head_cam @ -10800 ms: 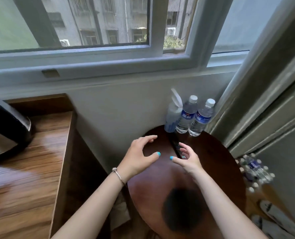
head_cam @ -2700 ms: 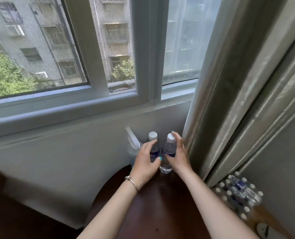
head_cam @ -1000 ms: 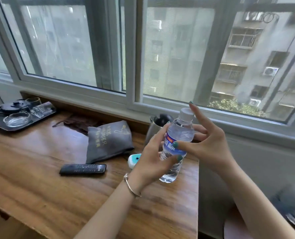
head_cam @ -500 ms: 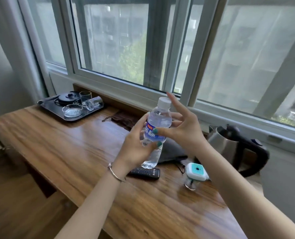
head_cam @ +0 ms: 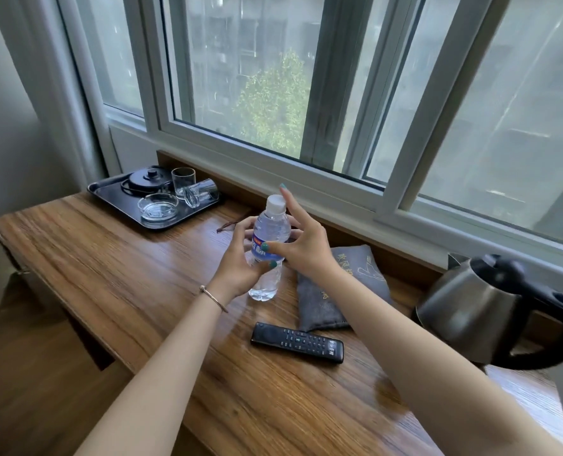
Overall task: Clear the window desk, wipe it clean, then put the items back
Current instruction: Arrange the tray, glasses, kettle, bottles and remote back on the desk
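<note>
The window (head_cam: pixel 273 93) fills the wall from nine to three o'clock, a blurred tree and buildings behind its glass. Below it my wooden desk (head_cam: pixel 125 284) runs from nine to five o'clock. At three o'clock stands a steel kettle (head_cam: pixel 471 307) with a black handle. At ten o'clock a black tray (head_cam: pixel 115 199) carries a dark teapot, a glass ashtray, one upright glass and one lying on its side. A grey pouch (head_cam: pixel 326 311) with yellow writing I cannot read lies just right of centre, and a black remote (head_cam: pixel 296 342) rests at its near edge.

At centre my left hand (head_cam: pixel 237 268) and right hand (head_cam: pixel 301 248) each wrap a grip round the water bottle (head_cam: pixel 268 238), its base just above the desk; the right forefinger stands straight beside the white cap. Its blue label is too blurred to read.

Half a second ago the bottle rode higher over the remote; the small teal-topped gadget seen then is out of view.
</note>
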Tool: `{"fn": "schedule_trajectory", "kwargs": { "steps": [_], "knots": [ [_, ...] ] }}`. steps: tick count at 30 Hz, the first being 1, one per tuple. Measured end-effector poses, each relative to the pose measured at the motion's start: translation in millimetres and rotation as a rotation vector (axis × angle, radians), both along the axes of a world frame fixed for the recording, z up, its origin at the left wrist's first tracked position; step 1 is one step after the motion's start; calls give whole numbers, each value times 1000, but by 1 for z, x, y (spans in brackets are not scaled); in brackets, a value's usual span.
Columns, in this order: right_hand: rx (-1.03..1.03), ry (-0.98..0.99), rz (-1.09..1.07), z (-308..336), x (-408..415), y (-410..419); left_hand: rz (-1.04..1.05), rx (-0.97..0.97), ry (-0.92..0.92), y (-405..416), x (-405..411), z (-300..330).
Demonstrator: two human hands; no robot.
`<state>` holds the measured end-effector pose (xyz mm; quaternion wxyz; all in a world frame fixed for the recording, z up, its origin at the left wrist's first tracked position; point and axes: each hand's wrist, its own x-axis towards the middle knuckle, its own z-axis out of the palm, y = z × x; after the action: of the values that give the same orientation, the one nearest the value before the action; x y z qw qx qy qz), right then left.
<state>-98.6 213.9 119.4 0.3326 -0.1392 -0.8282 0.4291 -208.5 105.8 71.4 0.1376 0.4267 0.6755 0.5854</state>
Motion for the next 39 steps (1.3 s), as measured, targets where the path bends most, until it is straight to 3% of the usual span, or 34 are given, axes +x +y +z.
{"fn": "schedule_trajectory", "kwargs": {
  "steps": [17,27,30,39],
  "knots": [
    [6,-134,-24,-20,-7,13,-34,31,10,5,-4,-21],
    [-16,-253,-27,3,-4,-7,-89,-86,44,-3,8,3],
    [-10,-259,-62,10,1,-10,-2,-133,65,-10,15,15],
    [85,-183,-94,25,69,-13,177,0,291,-22,55,43]
  ]
}}
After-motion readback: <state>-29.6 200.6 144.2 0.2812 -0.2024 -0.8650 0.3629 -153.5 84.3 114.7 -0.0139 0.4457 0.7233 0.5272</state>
